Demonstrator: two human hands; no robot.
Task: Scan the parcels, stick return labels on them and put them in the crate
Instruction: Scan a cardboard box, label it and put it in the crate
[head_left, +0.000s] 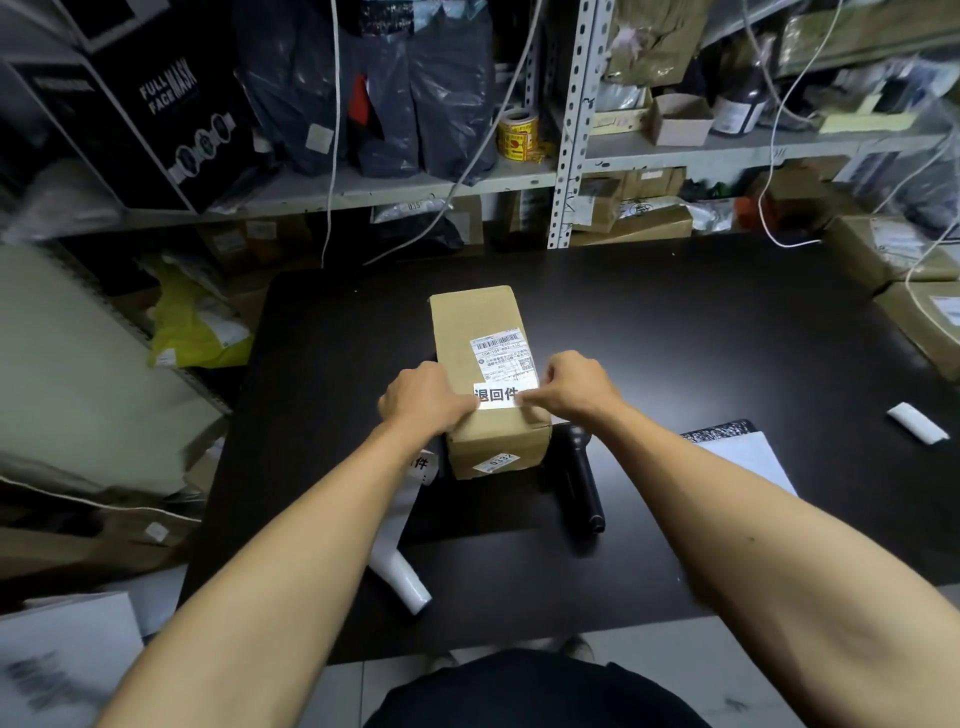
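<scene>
Left grip: the left hand (423, 402) has its fingers curled down over the near left top edge of the cardboard parcel (488, 374), holding the box steady and covering the left end of the return label (497, 396).
Right grip: the right hand (574, 387) is narrowed to a pinch, fingertips (524, 399) at the right end of the same label; whether they press it flat or hold a lifted corner I cannot tell.
Return label: white strip with bold black characters, lying across the parcel's top just below the printed shipping label (503, 355), apparently mostly stuck down.
Parcel position: a long brown box lying flat in the middle of the black desk (701, 332), one short end toward the person, a small numbered sticker (497, 461) on that end.
Handling: the cardboard looks stiff and holds its corners, so it should take firm pressing without denting; weight cannot be read, though the size suggests a one- or two-hand lift. Best taken by the two long sides, clear of the fresh label.
Scanner: a black handheld barcode scanner (579, 480) lies on the desk just right of the box's near end.
Label roll: a white roll (402, 579) lies near the left forearm at the desk's near edge.
Crate: not identifiable in this view.
Stage: labelling seems nearly done; lifting to the crate is left.
</scene>
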